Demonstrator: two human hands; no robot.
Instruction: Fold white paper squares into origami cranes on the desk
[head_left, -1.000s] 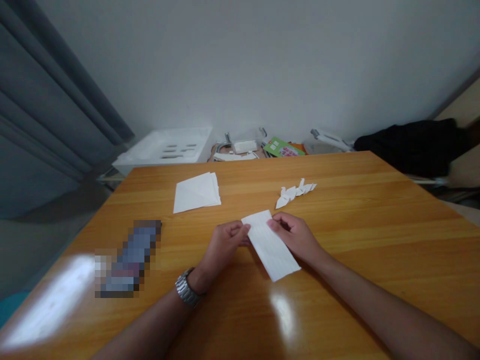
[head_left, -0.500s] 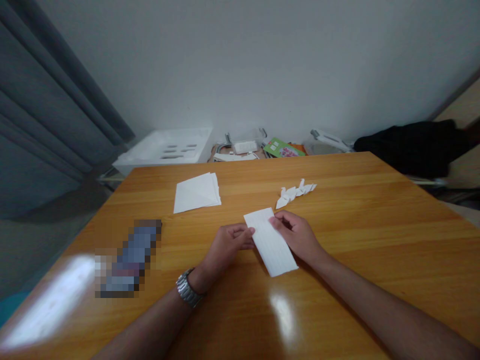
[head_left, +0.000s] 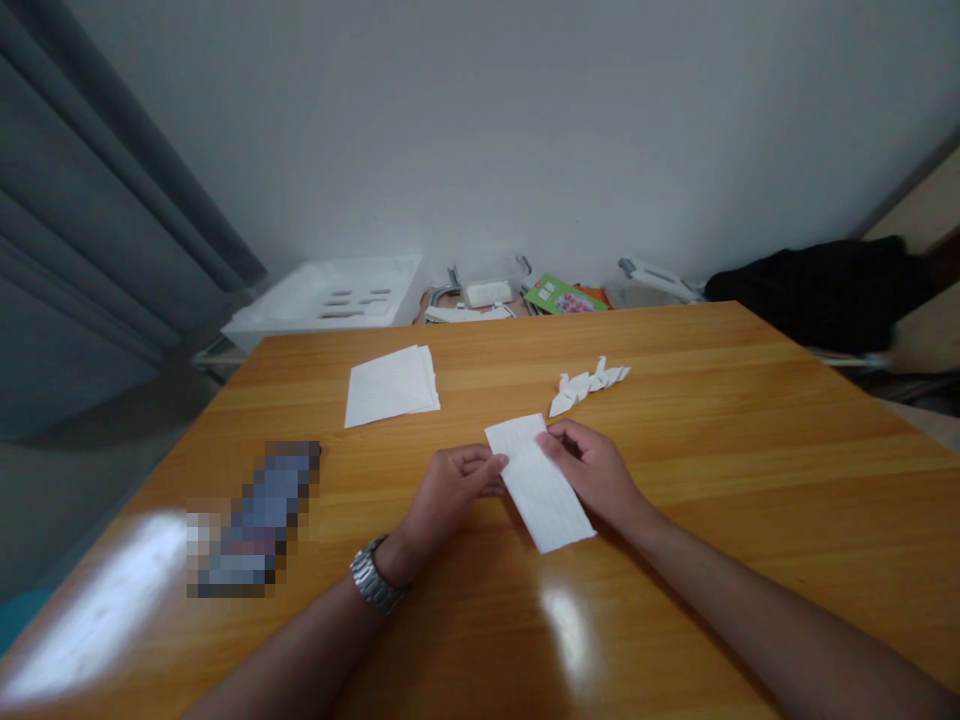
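Note:
A folded white sheet of paper, a long rectangle tilted on the table, is held between both hands. My left hand pinches its left edge, thumb on top and fingers beneath. On the upper right edge, my right hand grips it the same way, with the thumb lying on the face. Just beyond the right hand stand two white folded paper birds, close together. Farther left lies a small stack of white paper. A silver watch is on the left wrist.
A phone-like object, blurred by pixelation, lies on the wooden table at the left. Behind the table are a white plastic tray, a green booklet, assorted boxes and a black cloth. A grey curtain hangs at left.
Both hands keep the same hold on the paper. The whole view has shifted only very slightly.

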